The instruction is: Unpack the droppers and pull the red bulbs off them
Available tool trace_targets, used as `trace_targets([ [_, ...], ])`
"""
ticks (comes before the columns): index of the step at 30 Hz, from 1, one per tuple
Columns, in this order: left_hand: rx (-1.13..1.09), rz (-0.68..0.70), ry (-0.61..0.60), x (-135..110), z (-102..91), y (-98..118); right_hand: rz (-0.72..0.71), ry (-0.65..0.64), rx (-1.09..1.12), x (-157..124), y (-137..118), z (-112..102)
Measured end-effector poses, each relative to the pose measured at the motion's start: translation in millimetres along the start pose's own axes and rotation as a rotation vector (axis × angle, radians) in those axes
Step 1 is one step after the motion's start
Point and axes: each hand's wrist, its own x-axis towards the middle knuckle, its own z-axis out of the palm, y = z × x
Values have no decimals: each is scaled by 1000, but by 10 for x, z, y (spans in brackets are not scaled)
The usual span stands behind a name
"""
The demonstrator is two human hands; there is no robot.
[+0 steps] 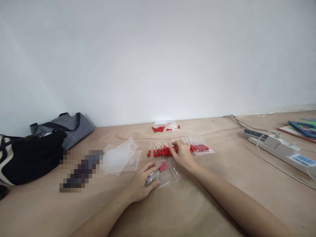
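My left hand [144, 181] rests on the wooden table [192, 210] and pinches the mouth of a small clear zip bag [168, 174] that holds a few red-capped droppers. My right hand [182, 154] lies palm down, fingers bent, on a row of loose red-capped glass droppers [160, 150] spread across the table; I cannot make out whether it has hold of any. To the right of that hand lies a filled clear bag of droppers [201, 148].
A stack of empty clear zip bags [120, 158] lies left of my hands. Loose red caps and a bag [164, 126] sit by the wall. Striped and black bags [46, 144] stand far left. A power strip with cables [278, 146] and books [302, 128] are at right.
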Motion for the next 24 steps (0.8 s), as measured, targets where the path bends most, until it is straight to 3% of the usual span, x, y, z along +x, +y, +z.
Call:
trace_targets([
  [2,-12,2,-7,6,0,5,-62,-13,36,-125,116,-131],
  [5,-26,-1,-29,25,8,31,-174,-147,97,-321,238,-288],
  [10,-58,8,-73,59,10,74,-197,-318,101,-448,227,-346],
  [17,-103,19,109,108,74,-63,-203,-416,58,-430,179,-295],
  [21,130,-53,274,395,-59,-236,-211,-444,29,-452,195,-284],
  [24,278,-209,276,796,-211,-468,-205,-446,38,-460,186,-277],
])
